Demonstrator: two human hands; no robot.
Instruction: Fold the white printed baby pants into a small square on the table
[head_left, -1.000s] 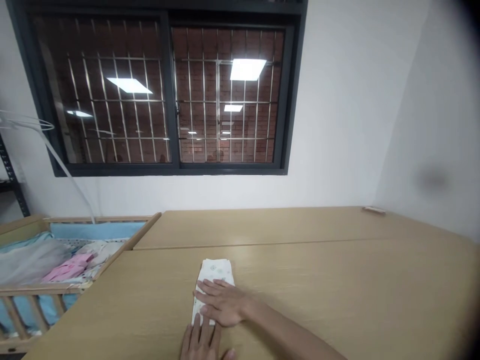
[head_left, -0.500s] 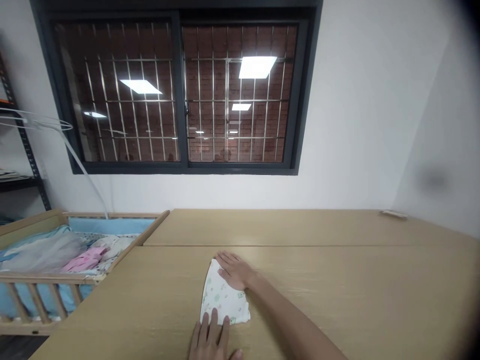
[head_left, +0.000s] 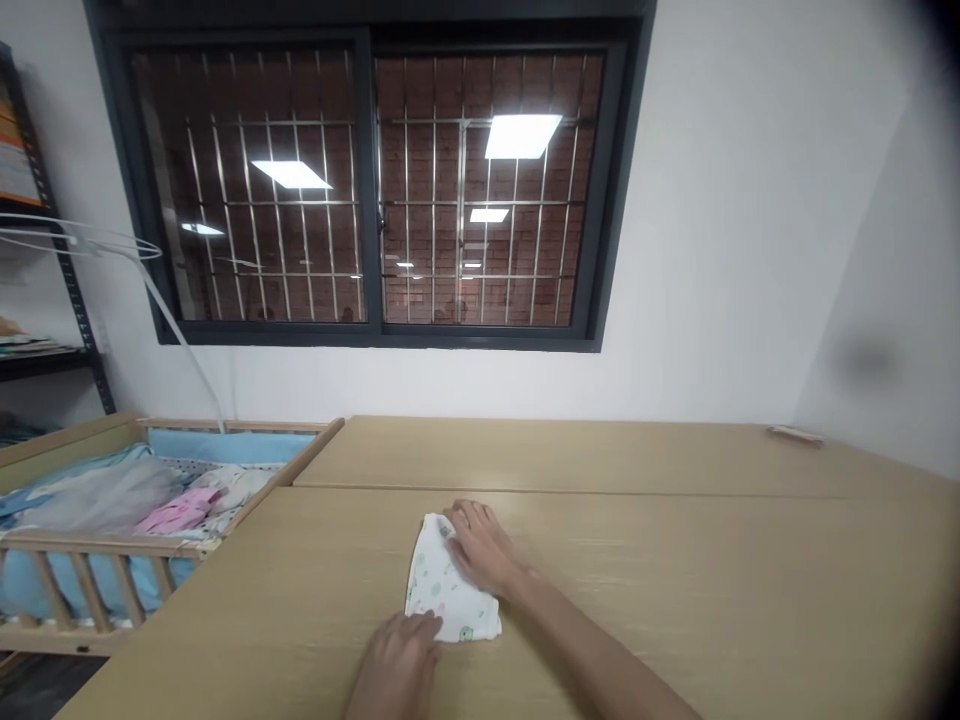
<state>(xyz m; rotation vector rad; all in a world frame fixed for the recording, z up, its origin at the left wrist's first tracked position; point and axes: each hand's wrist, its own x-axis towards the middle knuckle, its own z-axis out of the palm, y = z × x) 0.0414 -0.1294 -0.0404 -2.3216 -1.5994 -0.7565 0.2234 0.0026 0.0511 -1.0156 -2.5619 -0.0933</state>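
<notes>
A small folded white cloth with a light green print (head_left: 439, 585) lies on the wooden table (head_left: 675, 580) in front of me. My right hand (head_left: 484, 550) rests flat on the cloth's far right part, fingers spread. My left hand (head_left: 397, 665) sits at the cloth's near edge, its fingertips touching the cloth. Neither hand has lifted the cloth off the table.
A wooden crib (head_left: 112, 520) with blue lining, a pink garment (head_left: 176, 510) and other cloths stands at the left of the table. A barred window (head_left: 375, 180) fills the wall ahead. A small flat object (head_left: 793, 434) lies at the table's far right.
My right hand slid from the middle of the cloth toward its far end. My left hand shifted left along the near edge. The cloth now looks shorter and wider.
</notes>
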